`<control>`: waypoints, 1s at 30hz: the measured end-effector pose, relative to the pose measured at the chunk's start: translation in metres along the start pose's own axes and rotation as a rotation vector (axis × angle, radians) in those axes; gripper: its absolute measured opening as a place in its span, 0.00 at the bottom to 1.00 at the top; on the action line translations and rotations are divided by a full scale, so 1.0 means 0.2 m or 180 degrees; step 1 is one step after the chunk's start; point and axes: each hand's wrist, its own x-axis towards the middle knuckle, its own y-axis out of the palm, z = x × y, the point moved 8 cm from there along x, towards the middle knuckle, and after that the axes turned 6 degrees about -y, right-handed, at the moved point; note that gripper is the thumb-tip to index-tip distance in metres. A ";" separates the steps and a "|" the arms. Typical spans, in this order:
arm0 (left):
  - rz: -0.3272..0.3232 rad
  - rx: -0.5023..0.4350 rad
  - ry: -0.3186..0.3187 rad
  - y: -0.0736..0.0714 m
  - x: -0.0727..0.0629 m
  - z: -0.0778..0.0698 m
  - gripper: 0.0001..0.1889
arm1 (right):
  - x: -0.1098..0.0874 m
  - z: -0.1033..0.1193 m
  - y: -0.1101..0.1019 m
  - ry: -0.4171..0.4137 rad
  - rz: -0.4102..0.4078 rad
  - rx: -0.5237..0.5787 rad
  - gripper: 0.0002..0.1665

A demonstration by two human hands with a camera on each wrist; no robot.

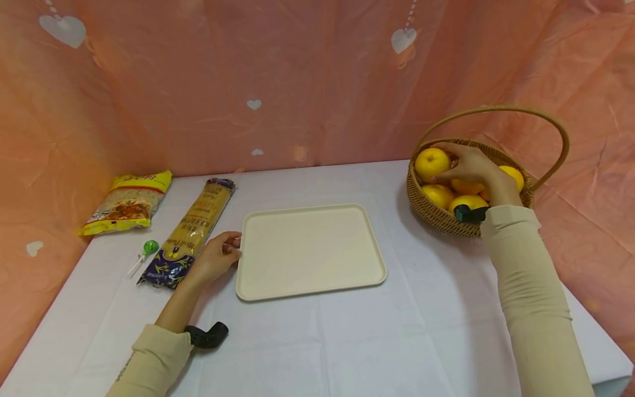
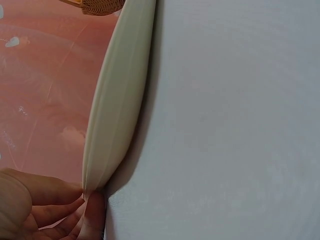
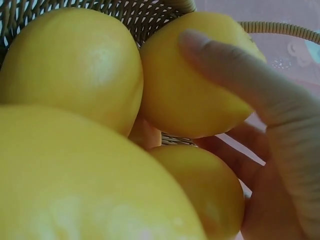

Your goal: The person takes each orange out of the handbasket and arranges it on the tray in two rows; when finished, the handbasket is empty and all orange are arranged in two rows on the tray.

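A cream rectangular tray (image 1: 310,252) lies flat on the white-covered table. At its left edge, my left hand (image 1: 221,256) pinches the rim between thumb and fingers; the left wrist view shows the tray (image 2: 117,95) edge-on with the fingertips (image 2: 94,212) at its near corner. My right hand (image 1: 468,164) reaches into a wicker basket (image 1: 436,220) and grips a smooth yellow fruit (image 1: 431,165) at the basket's left side. In the right wrist view the thumb lies over this fruit (image 3: 195,85), while the other fingers pass behind it, partly hidden. Several more yellow fruits (image 3: 75,65) surround it.
Left of the tray lie a long pack of noodles (image 1: 195,223), a green lollipop (image 1: 150,247) and a yellow-edged food bag (image 1: 131,201). The basket's tall handle (image 1: 516,109) arches above the fruit. A pink curtain (image 1: 317,71) hangs behind the table.
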 end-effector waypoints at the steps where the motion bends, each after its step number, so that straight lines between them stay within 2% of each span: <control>1: 0.0003 -0.0007 -0.0004 0.00 0.00 0.00 0.24 | 0.00 0.00 0.00 -0.0012 -0.0030 0.0015 0.49; 7: 0.0016 -0.0038 -0.0011 0.00 -0.01 -0.01 0.24 | -0.03 0.01 -0.03 0.0028 -0.0120 0.0305 0.50; 13: -0.0001 0.0000 -0.0006 0.00 0.00 -0.01 0.24 | -0.05 0.03 -0.10 -0.0019 -0.0257 0.0224 0.48; 17: -0.0001 0.0002 -0.0005 0.00 0.00 -0.01 0.24 | -0.06 0.03 -0.12 0.0026 -0.0327 0.0351 0.47; 23: 0.0011 -0.0015 -0.0008 0.01 0.01 0.00 0.24 | -0.08 0.02 -0.11 0.0118 -0.0304 0.0588 0.46; 30: -0.0001 -0.0034 0.0009 0.01 0.01 -0.01 0.24 | -0.10 0.02 -0.12 0.0114 -0.0210 0.0588 0.44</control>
